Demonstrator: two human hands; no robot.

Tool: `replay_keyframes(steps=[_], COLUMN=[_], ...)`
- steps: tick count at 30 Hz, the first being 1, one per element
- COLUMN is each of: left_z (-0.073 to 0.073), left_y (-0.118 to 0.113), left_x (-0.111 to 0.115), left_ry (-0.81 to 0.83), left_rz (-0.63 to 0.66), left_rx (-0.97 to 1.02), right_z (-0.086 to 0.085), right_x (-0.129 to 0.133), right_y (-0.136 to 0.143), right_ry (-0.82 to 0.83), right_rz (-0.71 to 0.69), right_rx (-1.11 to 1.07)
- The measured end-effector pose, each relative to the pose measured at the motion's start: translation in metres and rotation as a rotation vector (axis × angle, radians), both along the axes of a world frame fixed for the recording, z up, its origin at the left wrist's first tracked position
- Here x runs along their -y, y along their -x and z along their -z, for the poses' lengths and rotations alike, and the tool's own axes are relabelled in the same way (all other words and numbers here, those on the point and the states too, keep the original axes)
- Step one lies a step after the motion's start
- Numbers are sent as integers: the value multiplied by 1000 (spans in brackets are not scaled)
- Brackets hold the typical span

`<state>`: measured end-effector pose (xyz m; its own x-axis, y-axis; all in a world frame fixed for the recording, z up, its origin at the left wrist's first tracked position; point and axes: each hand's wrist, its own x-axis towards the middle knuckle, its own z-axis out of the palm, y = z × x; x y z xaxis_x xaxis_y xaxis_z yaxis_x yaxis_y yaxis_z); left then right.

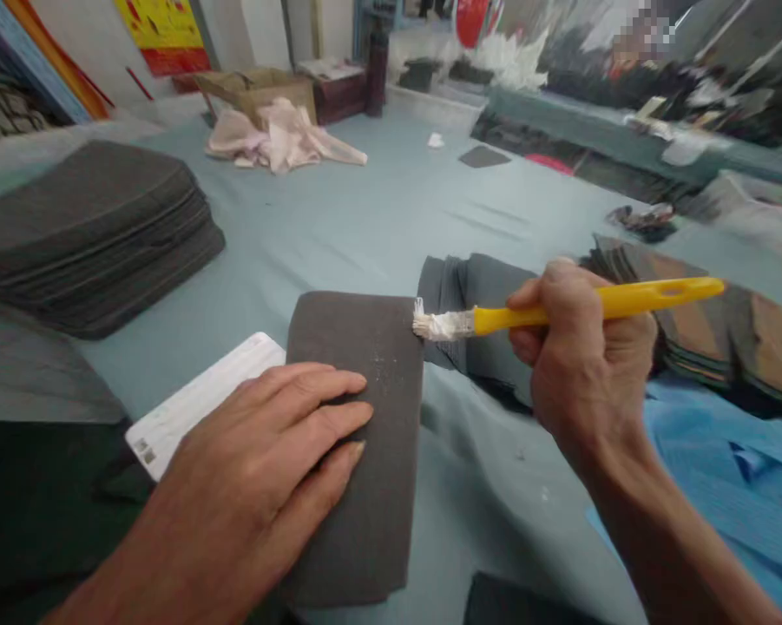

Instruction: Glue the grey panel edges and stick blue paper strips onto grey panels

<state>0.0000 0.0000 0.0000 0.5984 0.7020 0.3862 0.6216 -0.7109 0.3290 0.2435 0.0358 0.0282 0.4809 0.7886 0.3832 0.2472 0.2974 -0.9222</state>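
Note:
My left hand [260, 460] lies flat with fingers stretched out on a dark grey rectangular panel [358, 338], holding it down near its left side. In my right hand [579, 356] is a paintbrush [651, 297] with a yellow handle, its fingers wrapped round it. The brush's bristles, coated in something white, touch the panel's right edge near the top corner. A few white specks dot the panel's surface. Partly under the panel and my left hand is a white card-like slab [201, 404].
A tall stack of dark grey panels [91, 234] stands at left. Fanned grey pieces [495, 304] lie right of the panel, with brown-patched pieces [703, 321] beyond. Blue sheeting [729, 477] sits at lower right. Pale cloth [279, 139] and a cardboard box [260, 91] are farther back.

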Motion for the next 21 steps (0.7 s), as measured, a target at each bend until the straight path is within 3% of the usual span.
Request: replay_keyframes(steps=[16,21], left_z=[-9,-7], left_y=[-4,-4], left_x=[-2,-3], left_ry=[4,14], left_rz=[28,37], left_rx=[10,24], right_z=[-4,-8], right_x=[83,89], right_y=[8,8], right_ry=[179,146], right_rz=[-124,-94], right_rx=[-93,-76])
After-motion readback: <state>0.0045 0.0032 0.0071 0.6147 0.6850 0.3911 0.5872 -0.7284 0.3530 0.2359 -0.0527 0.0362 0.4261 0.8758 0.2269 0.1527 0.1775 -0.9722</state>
